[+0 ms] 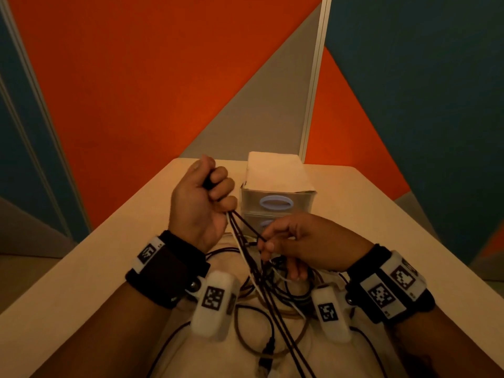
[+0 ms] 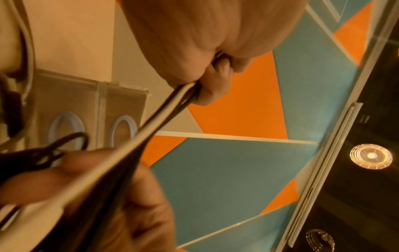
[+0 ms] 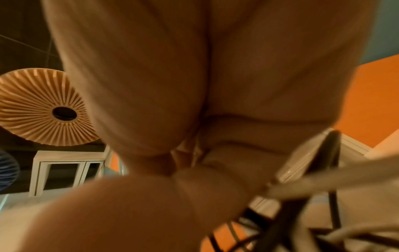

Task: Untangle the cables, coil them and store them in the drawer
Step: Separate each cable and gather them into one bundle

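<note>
Cables (image 1: 246, 241) taut, slanting from left hand (image 1: 200, 197) toward viewer; right hand (image 1: 297, 244) pinches strand.

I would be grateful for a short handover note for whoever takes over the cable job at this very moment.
Left hand: raised, fist gripping a bundle of dark and white strands.
Right hand: pinching one dark strand just below that fist.
Cable tangle: loose on the table, between the wrists.
Drawer unit: behind the hands, both drawers closed.
Done: nothing coiled or stored, as far as the views show.
Left: separate the strands, coil each, open a drawer, store them.
</note>
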`<act>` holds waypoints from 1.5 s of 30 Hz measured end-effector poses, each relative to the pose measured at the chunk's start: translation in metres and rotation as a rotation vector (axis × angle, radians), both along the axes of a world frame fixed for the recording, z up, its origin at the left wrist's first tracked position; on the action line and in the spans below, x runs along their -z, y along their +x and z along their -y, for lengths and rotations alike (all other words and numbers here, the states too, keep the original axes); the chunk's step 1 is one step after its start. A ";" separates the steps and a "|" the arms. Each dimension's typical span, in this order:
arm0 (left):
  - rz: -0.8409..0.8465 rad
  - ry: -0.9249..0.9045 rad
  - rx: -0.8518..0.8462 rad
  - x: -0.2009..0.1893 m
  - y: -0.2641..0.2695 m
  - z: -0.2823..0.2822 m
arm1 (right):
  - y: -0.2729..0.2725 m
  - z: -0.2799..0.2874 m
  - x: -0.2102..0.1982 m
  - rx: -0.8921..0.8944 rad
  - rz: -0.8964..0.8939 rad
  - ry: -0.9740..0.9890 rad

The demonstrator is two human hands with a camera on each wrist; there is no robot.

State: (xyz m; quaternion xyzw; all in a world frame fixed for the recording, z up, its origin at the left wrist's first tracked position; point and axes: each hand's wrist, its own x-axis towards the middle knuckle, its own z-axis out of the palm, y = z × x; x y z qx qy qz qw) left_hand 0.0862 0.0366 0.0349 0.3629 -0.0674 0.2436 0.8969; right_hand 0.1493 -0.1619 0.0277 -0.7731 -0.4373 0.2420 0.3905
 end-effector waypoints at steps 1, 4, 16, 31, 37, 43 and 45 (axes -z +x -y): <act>0.017 -0.015 -0.021 -0.002 -0.001 -0.005 | -0.001 0.000 0.001 -0.001 -0.002 -0.022; 0.087 -0.095 -0.091 -0.008 -0.005 -0.017 | -0.002 0.000 0.001 0.017 0.019 -0.054; -0.145 1.156 -0.220 0.000 -0.013 0.023 | 0.018 0.002 0.000 0.258 0.383 0.293; -0.220 1.028 -0.140 0.010 -0.004 0.015 | 0.024 0.000 0.002 0.217 0.469 0.255; -0.135 0.480 -0.234 -0.007 -0.010 0.007 | 0.031 0.012 -0.005 0.324 0.482 0.124; -0.031 0.344 -0.308 -0.012 -0.013 0.000 | 0.039 0.024 -0.008 0.453 0.404 -0.056; -0.012 0.356 -0.256 -0.009 -0.012 0.004 | 0.035 0.025 -0.012 0.453 0.457 -0.095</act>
